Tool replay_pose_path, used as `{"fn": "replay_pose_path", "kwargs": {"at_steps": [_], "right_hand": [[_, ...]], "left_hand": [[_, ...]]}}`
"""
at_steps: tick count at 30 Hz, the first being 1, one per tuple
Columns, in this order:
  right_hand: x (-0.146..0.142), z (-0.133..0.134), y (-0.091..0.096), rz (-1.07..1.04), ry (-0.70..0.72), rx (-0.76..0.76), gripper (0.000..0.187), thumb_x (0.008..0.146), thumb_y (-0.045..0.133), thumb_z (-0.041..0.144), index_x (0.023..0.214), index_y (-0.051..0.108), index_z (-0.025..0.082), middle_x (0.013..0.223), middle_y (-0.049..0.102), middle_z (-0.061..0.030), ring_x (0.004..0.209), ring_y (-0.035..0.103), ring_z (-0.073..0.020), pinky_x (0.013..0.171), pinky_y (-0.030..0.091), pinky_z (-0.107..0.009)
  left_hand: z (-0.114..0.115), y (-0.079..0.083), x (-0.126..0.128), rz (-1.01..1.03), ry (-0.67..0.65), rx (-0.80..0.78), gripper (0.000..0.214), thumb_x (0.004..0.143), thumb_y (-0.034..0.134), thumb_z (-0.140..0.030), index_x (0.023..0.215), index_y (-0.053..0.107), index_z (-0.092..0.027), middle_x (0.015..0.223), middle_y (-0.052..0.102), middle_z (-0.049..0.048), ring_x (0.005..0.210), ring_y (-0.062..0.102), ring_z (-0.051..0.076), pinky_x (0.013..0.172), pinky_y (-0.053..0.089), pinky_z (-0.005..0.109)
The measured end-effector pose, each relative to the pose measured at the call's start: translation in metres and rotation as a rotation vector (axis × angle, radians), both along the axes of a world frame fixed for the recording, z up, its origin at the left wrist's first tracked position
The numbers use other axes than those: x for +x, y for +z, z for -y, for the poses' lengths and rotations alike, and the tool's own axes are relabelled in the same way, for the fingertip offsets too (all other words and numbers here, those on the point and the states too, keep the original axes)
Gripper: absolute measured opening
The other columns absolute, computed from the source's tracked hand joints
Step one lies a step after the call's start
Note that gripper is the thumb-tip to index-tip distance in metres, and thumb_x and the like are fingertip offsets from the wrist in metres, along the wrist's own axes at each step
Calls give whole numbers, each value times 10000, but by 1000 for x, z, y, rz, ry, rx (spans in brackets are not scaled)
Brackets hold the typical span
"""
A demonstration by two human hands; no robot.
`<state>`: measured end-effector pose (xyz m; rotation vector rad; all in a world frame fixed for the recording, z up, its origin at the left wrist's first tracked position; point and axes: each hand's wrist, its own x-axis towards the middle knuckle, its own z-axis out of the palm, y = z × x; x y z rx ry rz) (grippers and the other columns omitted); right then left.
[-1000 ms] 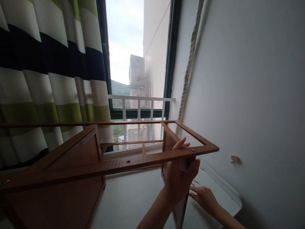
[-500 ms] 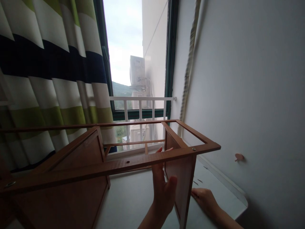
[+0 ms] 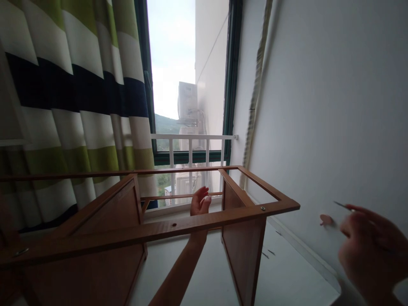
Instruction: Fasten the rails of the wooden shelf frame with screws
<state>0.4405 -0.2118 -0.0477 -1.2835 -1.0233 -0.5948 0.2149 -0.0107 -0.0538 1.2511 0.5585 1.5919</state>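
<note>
Here, head view: a brown wooden frame [image 3: 153, 231] stands on a white table [image 3: 287, 280] and spans the lower half of the picture, in front of a window [image 3: 188, 63].
Left hand: the left hand [image 3: 200, 202] shows just left of centre. Its forearm comes up from the bottom edge and passes behind the frame's front rail. The fingers are loosely curled and apart, closed on nothing.
Right hand: the right hand [image 3: 369, 250] is at the lower right, blurred, well apart from the frame and close to the wall. Thumb and fingertips are pressed together on a thin metal pin [image 3: 342, 206].
Thin metal pin: it pokes up and to the left out of the pinch; I cannot tell whether it is a screw or a nail.
Wooden frame: the front rail climbs from the lower left edge to right of centre, with a screw head [image 3: 262, 208] near its right end and a hole [image 3: 174, 224] near its middle. A side panel [image 3: 244, 250] hangs below the screw head, and a second panel [image 3: 105, 238] stands at the lower left.
Table: small dark screws [image 3: 267, 254] lie on it just right of the side panel.
Wall: a grey wall [image 3: 334, 106] fills the right side, with a small pink knob [image 3: 325, 219] just left of the pin's tip.
Window: it has a white railing [image 3: 191, 137] across its lower part and an air-conditioning unit [image 3: 188, 102] outside.
Curtain: a striped curtain [image 3: 63, 106] in white, green and dark blue covers the upper left.
</note>
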Motion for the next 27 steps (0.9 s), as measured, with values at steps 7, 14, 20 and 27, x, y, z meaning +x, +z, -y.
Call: {"fn": "replay_pose_path", "kwargs": {"at_steps": [7,14,20,27], "right_hand": [[-50,-81,141,166,318,-171,257,814,573,412,869,633,168,546,488,21,441,323,-69,387,232,-204],[-49,-194,165,501,548,-702,190,823,564,259,764,627,89,534,480,36,458,353,-46,463,272,-196],[-45,-246,149,474,577,-852,153,856,546,219,770,591,102,536,430,62,457,371,-51,474,323,-186],[-45,-263,135,356,631,-917,195,889,508,272,807,561,103,571,456,54,484,442,-59,487,397,-189]], "left_hand": [[-54,31,29,-82,-262,15,387,690,669,-240,1051,549,-168,1187,529,133,1138,459,283,969,345,453],[-75,42,54,-29,-440,91,473,628,738,-350,1017,561,-149,981,641,110,930,590,258,846,444,414],[-78,44,58,19,-441,103,375,630,743,-333,919,625,-125,907,659,89,860,607,226,808,464,355],[-75,44,53,48,-398,53,293,627,741,-301,842,666,-118,877,678,86,837,617,230,754,477,326]]}}
